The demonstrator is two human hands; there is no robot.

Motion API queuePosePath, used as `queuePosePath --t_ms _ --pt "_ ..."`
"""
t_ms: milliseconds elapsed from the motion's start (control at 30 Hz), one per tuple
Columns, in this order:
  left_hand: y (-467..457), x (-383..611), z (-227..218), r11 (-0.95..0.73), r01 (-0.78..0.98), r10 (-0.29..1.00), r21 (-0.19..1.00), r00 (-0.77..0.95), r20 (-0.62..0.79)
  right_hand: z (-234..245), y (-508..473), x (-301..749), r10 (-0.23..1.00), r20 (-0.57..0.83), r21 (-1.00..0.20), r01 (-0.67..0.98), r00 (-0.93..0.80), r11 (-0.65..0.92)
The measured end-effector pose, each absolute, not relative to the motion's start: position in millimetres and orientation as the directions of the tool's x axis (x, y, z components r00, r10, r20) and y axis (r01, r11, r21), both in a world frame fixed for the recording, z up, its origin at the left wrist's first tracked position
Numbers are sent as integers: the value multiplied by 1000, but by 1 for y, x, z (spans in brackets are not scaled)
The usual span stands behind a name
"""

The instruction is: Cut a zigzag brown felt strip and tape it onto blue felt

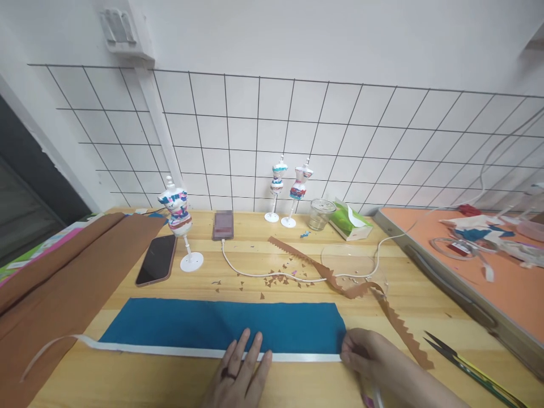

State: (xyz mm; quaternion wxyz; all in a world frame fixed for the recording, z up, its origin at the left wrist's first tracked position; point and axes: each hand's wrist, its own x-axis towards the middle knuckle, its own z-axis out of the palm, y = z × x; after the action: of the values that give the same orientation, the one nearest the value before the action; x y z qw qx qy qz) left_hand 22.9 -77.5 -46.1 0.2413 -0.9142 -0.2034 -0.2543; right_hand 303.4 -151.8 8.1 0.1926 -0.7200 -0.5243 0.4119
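Note:
A blue piece of fabric [178, 323] lies flat on the wooden table, with a narrow white strip of tape [153, 351] along its near edge. The strip's loose left end curls out past the fabric. My left hand [242, 371], wearing a dark ring, rests with fingers spread over the strip and the fabric's lower edge. At the right end, my right hand [369, 354] pinches the strip by the fabric's corner; its fingertips partly cover the spot. Below that hand, a pale and pink item shows only in part.
Yellow-handled scissors [463, 362] lie at right, near a zigzag-edged brown strip [395, 317]. Brown scraps [278, 279] and a white cable [255, 275] lie beyond the fabric. Behind are a phone [156, 259], a small mannequin [181, 218], a glass [321, 214] and brown cloth [72, 272] at left.

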Motion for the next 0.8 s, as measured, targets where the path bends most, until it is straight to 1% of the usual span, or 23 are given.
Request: queuePosePath --t_ms 67,133,367,633,800 --pt "-78 22 -45 -796 491 244 -355 796 553 7 -151 304 918 -373 -644 674 137 -362" --pt "-78 21 -45 -792 489 249 -367 806 536 6 -150 304 920 -360 -603 714 155 -356" --pt "-77 20 -51 -799 486 257 -354 809 529 9 -147 300 916 -353 -547 752 192 -369" --pt "-77 22 -46 -806 493 256 -328 789 559 7 -147 300 919 -340 -543 756 201 -366" --pt "-76 22 -48 -805 490 248 -334 790 560 4 -146 300 916 -338 -537 756 215 -375"
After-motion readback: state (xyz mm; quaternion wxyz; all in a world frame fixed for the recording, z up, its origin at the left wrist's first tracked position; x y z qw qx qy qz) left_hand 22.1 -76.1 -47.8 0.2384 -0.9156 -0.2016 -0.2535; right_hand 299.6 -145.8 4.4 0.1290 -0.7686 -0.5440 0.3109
